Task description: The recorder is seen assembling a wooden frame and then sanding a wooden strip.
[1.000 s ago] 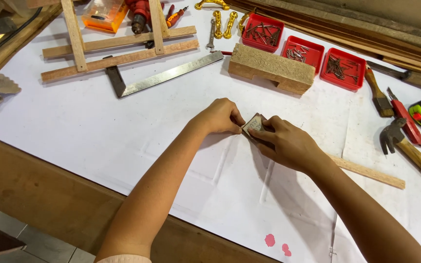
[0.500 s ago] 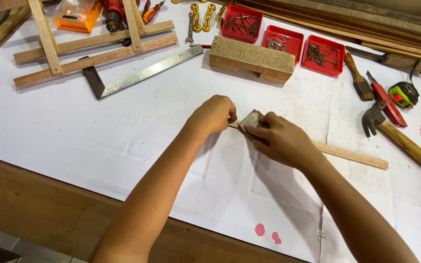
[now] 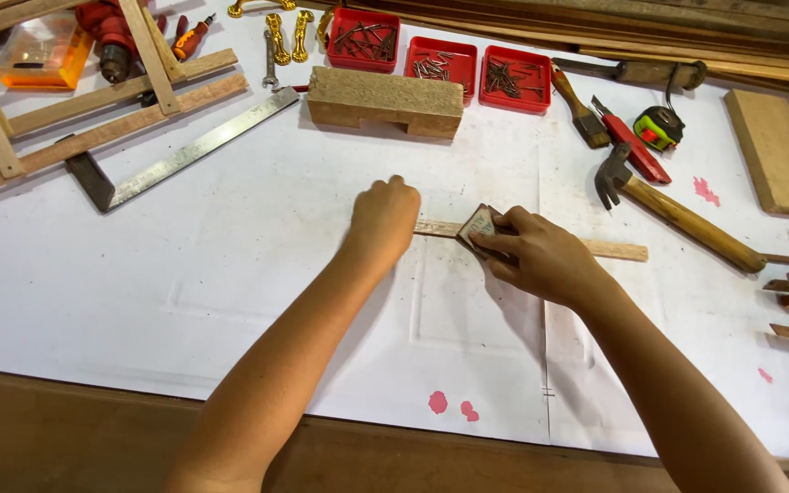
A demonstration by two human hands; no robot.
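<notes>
A thin, pale wooden strip point(image 3: 609, 248) lies flat across the middle of the tabletop, running left to right. A small folded grey sandpaper piece point(image 3: 473, 225) rests tilted on it.

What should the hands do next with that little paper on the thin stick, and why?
Probably slide the right hand with its folded piece of sandpaper along the thin wooden strip. The left hand pins the strip's other end flat on the white sheet, and the sandpaper sits on the strip near the middle, with bare wood stretching out to the right.
</notes>
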